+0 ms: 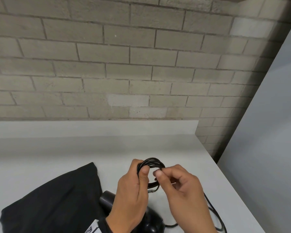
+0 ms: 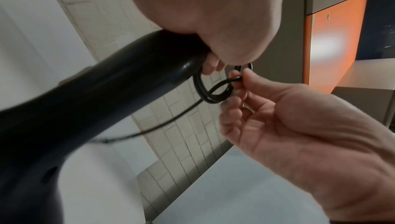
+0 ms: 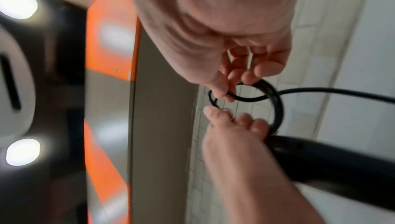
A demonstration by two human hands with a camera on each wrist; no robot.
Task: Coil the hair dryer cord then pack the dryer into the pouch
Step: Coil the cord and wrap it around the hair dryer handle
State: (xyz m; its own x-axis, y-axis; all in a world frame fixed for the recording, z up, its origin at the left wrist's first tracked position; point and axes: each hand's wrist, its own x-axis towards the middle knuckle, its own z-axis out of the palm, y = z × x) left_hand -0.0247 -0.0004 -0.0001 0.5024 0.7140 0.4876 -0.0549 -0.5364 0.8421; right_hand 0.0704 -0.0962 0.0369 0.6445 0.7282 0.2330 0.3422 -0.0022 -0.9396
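Observation:
A black hair dryer stands low at the table's front, its barrel pointing left. My left hand grips a small coil of black cord above it, at the end of the dryer's handle. My right hand pinches a strand of that cord between thumb and fingers at the coil's right side. The loose rest of the cord trails down to the right over the table. A black fabric pouch lies flat to the left of the dryer.
The white table ends at a raised back lip against a brick wall. Its right edge runs diagonally beside a pale panel. An orange cabinet front shows in the wrist views.

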